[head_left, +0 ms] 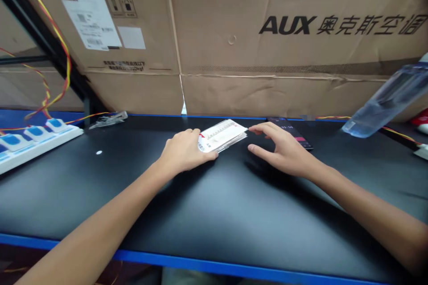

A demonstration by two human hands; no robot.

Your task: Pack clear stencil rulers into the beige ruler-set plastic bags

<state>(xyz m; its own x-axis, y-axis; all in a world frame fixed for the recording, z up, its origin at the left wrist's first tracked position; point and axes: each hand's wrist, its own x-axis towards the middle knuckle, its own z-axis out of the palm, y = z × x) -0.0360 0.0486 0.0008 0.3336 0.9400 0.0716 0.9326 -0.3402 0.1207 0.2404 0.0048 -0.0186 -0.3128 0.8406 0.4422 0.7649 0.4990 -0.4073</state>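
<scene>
Head view showed AUX air-conditioner cartons (267, 53) standing as a wall behind you, along the far side of a black bench (234, 205) with a blue front edge. Red-and-yellow wires (58, 49) ran down at the left to a white power strip (36, 142) with blue switches, lying near the bench's left end. Beside it sat a small metal part (109, 120), and a clear plastic container (388, 102), blurred, showed above the right end. A smartphone (290, 131) lay lit near the far edge. A stack of plastic-wrapped printed cards (222, 136) lay flat towards the far edge, between your hands. Your left hand (182, 151) curved against the stack's left end, touching it, though you could not tell whether it gripped. Your right hand (284, 149) was spread wide over the phone's near end, its index fingertip (250, 128) just beside the stack.
</scene>
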